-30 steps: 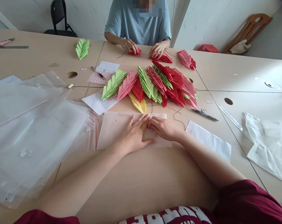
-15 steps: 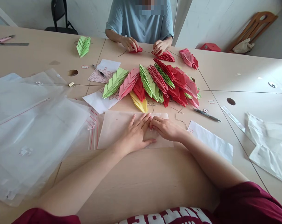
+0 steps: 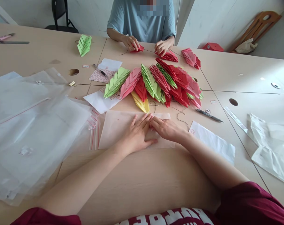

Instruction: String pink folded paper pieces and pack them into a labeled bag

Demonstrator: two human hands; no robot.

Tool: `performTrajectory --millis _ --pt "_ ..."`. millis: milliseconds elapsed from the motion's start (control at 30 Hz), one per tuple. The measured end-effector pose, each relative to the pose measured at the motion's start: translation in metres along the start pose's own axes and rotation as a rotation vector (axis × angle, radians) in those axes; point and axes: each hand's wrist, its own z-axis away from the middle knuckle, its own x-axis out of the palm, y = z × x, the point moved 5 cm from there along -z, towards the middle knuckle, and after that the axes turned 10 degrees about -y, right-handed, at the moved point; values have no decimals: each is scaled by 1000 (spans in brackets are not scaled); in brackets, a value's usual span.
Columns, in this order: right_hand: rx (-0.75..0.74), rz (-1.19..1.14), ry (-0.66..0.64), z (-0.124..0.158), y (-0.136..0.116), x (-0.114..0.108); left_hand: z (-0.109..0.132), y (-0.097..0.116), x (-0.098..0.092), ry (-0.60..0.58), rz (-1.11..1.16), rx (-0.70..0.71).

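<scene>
Your left hand (image 3: pixel 136 134) and right hand (image 3: pixel 165 129) lie flat and open, almost touching, on a translucent sheet (image 3: pixel 114 131) at six o'clock. The folded paper leaves (image 3: pixel 153 82) sit piled off it at twelve o'clock, with plastic bags (image 3: pixel 38 125) at nine.

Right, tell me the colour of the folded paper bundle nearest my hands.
Yellow: the folded paper bundle shows best in the head view.

My pale wooden table (image 3: pixel 142 184), made of joined panels
On it lie a translucent paper sheet (image 3: pixel 116 131), clear zip-top plastic bags (image 3: pixel 38 134), a heap of red, pink and green folded-paper pieces (image 3: pixel 153 82), and what looks like a dark pen (image 3: pixel 209 115).
</scene>
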Motion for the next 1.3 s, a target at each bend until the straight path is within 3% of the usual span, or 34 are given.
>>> performTrajectory --millis 500,700,1033,1300 --pt "-24 -7 87 12 5 8 2 0 2 49 -48 -1" --pt "2 -106 196 19 12 -3 2 1 2 40 -76 1" --pt "-11 -224 180 10 9 -7 2 2 2 67 -78 5" --pt "-49 -293 251 18 11 -10 1 2 2 21 -119 -9"
